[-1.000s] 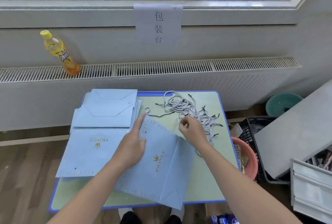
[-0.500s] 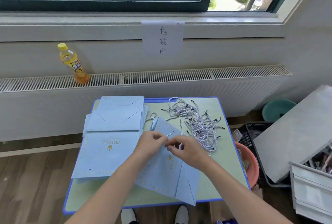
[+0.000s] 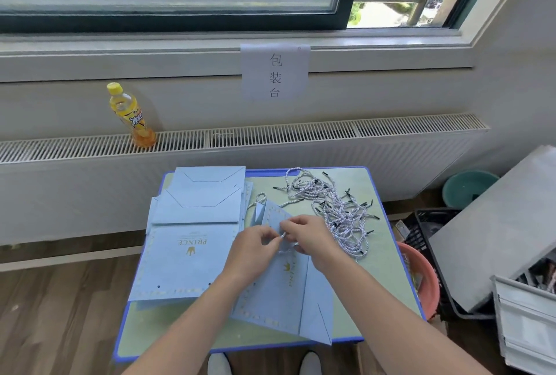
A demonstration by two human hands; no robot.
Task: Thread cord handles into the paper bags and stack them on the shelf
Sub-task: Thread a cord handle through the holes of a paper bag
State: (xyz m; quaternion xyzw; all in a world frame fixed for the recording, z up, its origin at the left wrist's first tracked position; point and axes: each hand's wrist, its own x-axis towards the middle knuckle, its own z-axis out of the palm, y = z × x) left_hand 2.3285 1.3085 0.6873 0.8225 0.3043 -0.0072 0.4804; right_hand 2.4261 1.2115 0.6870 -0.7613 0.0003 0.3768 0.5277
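Note:
A flat light-blue paper bag [image 3: 279, 293] with a gold crown print lies on the small green table [image 3: 388, 281], its top edge towards the window. My left hand [image 3: 254, 249] and my right hand [image 3: 308, 237] meet over the bag's upper part, and both pinch one white twisted cord [image 3: 284, 236] between the fingertips. A cord loop [image 3: 261, 197] sticks out at the bag's far corner. A stack of flat blue bags [image 3: 192, 224] lies at the left. A tangled pile of loose cords [image 3: 334, 206] with black tips lies at the back right.
A yellow drink bottle [image 3: 131, 116] stands on the radiator ledge. Right of the table are a pink basin [image 3: 421, 281], a black crate [image 3: 427, 233], a teal basin [image 3: 466, 188], a grey board [image 3: 493, 224] and a white bin [image 3: 526, 320]. A paper sign [image 3: 275, 72] hangs below the window.
My right hand took a cord from the pile and came to the bag's middle. My left hand left the bag's far corner and joined it; both now pinch the cord.

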